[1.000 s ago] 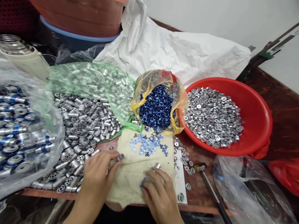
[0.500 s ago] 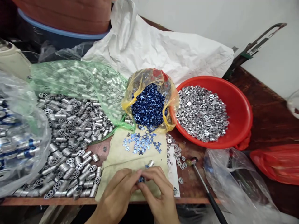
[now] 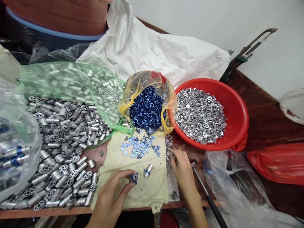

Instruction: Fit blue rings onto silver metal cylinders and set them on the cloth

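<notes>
My left hand (image 3: 110, 193) pinches a short silver metal cylinder with a blue ring (image 3: 134, 177) between thumb and forefinger, its spoked end facing up. Beside it on the cloth lies a similar silver cylinder with a blue ring (image 3: 148, 170), touched by neither hand. Over to the right, my right hand (image 3: 182, 166) has its thumb and forefinger drawn together among loose small silver rings (image 3: 168, 142); whatever is between the fingertips is too small to make out. Flat blue three-armed pieces (image 3: 137, 146) are scattered on the beige cloth (image 3: 118, 163).
Silver cylinders (image 3: 59, 133) are heaped at left, partly under a green bag (image 3: 68, 76). A yellow bag (image 3: 127, 99) holds blue rings; a red basin (image 3: 237, 110) holds silver discs. A black-handled tool (image 3: 211, 202) lies right of my right forearm.
My hands have separated. The right hand has moved right to the loose rings, while the left keeps the cylinder with the blue ring. The view has shifted slightly.
</notes>
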The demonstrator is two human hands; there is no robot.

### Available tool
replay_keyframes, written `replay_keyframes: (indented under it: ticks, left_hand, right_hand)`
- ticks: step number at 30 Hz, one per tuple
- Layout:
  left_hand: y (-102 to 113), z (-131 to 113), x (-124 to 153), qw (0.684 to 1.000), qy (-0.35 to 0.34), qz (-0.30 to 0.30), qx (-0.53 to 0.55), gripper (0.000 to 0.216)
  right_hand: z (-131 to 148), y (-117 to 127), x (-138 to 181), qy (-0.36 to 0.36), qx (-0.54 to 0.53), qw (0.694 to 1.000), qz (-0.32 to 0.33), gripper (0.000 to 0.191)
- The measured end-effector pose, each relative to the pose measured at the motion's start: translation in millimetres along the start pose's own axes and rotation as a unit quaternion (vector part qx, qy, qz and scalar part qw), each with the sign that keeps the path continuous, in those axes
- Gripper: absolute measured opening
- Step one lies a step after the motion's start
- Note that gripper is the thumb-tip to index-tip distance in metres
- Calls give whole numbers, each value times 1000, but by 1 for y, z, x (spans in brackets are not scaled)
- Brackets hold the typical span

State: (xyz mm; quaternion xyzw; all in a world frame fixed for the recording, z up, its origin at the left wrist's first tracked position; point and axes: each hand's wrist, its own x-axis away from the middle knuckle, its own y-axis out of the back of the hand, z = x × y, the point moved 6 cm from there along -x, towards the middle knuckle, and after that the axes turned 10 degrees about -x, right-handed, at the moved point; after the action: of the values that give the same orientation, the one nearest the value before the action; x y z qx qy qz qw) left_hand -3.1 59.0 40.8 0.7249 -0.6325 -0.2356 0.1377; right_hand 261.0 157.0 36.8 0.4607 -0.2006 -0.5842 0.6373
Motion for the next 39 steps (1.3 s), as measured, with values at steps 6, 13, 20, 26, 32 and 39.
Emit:
replay_keyframes:
  ticks: [6,13,20,26,32,39]
  left_hand:
    - [1,9,3,997,65,-3,41,17]
    - [-9,5,2,989,108,18,98,14]
    - [-15,-2,-2,994,44,53,88,16]
    - [-7,-9,-6,997,-10,38,67,24]
    - [-6,-10,-3,996,-38,45,61,28]
    - [-6,-8,0,996,-60,46,55,29]
  right_hand:
    - [8,8,7,10,2,1000,14,22]
    - [12,7,14,17,5,1000,-21,13]
    - [91,10,32,48,-213,976,-7,24]
    - [127,-6,37,53,-326,942,53,36]
    - [123,-7,36,78,-322,942,60,44]
    - [131,-2,36,110,-294,947,63,52]
